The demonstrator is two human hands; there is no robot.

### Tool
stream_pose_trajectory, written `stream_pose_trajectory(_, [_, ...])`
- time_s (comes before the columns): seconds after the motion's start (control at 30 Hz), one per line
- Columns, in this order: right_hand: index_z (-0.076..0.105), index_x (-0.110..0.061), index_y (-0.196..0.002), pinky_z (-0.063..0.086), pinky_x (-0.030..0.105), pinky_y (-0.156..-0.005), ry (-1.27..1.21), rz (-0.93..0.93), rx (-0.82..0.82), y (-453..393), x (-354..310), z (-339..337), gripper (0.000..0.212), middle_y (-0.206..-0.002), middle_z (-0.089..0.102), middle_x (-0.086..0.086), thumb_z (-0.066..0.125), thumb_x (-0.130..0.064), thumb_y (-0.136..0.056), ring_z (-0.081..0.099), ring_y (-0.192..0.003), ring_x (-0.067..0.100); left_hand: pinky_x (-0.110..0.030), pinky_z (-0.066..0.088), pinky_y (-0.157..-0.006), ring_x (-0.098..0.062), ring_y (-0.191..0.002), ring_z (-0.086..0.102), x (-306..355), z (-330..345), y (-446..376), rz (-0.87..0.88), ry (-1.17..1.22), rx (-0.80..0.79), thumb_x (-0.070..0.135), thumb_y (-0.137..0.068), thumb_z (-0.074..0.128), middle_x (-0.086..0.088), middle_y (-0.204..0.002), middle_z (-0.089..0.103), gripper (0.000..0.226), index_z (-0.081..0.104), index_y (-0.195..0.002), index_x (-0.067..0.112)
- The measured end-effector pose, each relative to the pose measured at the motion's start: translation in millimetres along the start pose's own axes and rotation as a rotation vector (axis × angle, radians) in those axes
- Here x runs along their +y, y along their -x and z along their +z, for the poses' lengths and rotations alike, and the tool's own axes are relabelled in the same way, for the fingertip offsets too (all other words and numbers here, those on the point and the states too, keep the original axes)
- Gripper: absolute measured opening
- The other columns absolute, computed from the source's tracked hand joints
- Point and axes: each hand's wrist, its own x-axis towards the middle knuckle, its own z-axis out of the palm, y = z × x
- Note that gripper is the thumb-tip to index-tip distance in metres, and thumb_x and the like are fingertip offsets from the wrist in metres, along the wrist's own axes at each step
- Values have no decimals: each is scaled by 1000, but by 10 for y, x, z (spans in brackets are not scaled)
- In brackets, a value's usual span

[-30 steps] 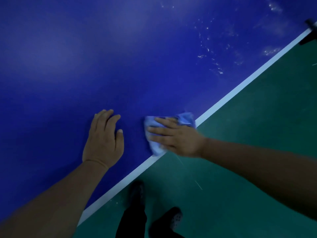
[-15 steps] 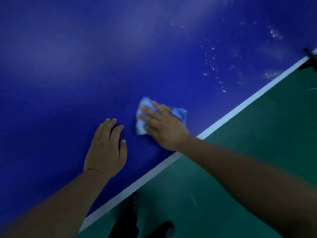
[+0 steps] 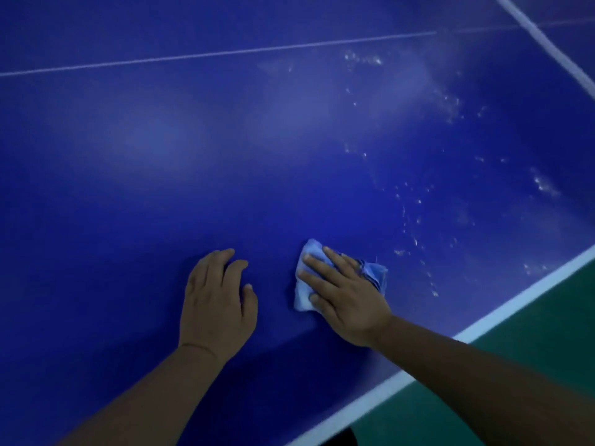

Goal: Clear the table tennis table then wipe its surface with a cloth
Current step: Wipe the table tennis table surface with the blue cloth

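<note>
Blue table tennis table (image 3: 161,188), white edge line (image 3: 502,317) along its near-right edge, green floor (image 3: 547,333) beyond. Pale specks and smears (image 3: 415,217) sit on the surface right of the hands, toward that edge. Right hand (image 3: 341,294) lies flat with fingers spread, pressing a folded light-blue cloth (image 3: 304,284) under its fingers. Left hand (image 3: 215,300) rests palm down, fingers loosely bent, just beside the cloth, not touching.
</note>
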Motion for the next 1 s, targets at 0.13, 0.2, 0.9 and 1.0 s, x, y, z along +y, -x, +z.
stream_pose_trajectory(0.13, [34,-32,-154,2,36,-122,3,-119,-52,-740,652,-245,51,-163,14,-15,23,-47,-107,-4,-153,16,-55,34,-113,-36,-132,45,240,131,-650,-54,-10,72,31,-90,34,-16,-137,53,50,62,-120,3])
stream_pose_trajectory(0.2, [35,-30,-153,7,39,-123,56,-157,-40,-1308,1033,-440,48,-163,19,-10,30,-41,-107,6,-153,22,-51,26,-118,-35,-135,42,326,199,-914,-131,9,116,29,-89,40,-16,-140,51,48,61,-123,4])
stream_pose_trajectory(0.9, [47,-25,-145,21,46,-116,101,-607,-100,-2263,1632,-583,45,-157,38,0,42,-38,-102,29,-146,34,-48,-2,-123,-29,-151,16,98,377,-1930,-495,-177,235,46,-92,27,-14,-160,28,66,46,-147,14])
stream_pose_trajectory(1.0, [46,-24,-146,29,44,-113,124,-425,-64,-2865,1966,-851,46,-156,39,7,41,-37,-103,36,-142,35,-46,2,-123,-29,-150,18,73,398,-1934,-491,-165,220,47,-94,26,-14,-158,32,65,48,-145,15])
